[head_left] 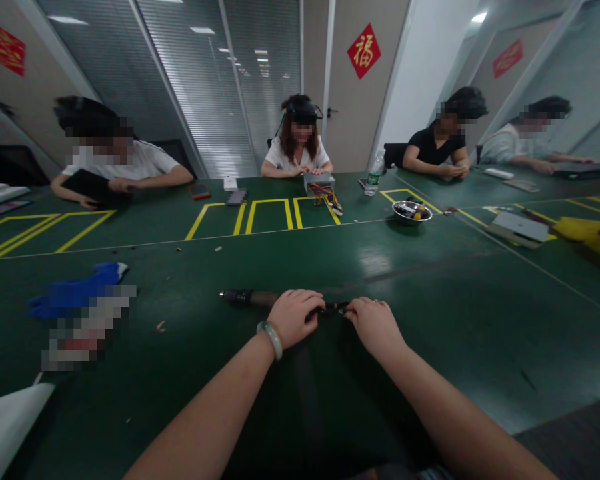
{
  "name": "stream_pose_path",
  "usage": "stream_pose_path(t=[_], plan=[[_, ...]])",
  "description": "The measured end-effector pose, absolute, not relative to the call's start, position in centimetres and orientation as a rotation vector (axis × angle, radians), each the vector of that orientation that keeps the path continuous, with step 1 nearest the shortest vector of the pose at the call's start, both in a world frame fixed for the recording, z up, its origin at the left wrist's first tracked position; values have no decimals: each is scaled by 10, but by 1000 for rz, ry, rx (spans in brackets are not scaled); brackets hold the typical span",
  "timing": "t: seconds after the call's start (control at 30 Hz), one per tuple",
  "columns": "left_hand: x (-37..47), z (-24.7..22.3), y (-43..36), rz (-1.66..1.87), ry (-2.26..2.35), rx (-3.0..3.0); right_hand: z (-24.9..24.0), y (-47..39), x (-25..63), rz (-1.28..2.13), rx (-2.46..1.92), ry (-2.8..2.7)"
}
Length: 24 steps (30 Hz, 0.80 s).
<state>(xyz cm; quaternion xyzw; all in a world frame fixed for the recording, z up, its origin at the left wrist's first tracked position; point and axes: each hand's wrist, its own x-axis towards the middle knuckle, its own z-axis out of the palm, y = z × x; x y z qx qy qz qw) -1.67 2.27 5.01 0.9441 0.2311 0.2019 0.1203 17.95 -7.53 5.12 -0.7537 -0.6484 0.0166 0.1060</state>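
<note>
A dark, rod-shaped electric screwdriver (264, 299) lies across the green table, its metal tip and black collar pointing left. My left hand (296, 313), with a pale bangle at the wrist, is closed round its right-hand end and hides that part. A thin black cord (336, 307) runs from there to my right hand (375, 323), whose fingertips pinch it. What exactly lies under those fingertips is too small to make out. Both hands are close together, near the table surface.
Left of my arms lie blue gloves (80, 290) and a blurred-out packet (87, 333). Farther off stand a metal bowl (413, 213) of small parts, a water bottle (373, 177) and a grey box with wires (319, 183). Several people sit along the far side.
</note>
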Motion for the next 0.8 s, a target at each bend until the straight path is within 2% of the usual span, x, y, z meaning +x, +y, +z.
stream_pose_path(t=[0.33,0.8], plan=[[-18,50,25,596,665,2737,44,-72,176,93,-1940,-1973],[-11,47,18,637,740,2779,42,-70,169,52,-1940,-1929]])
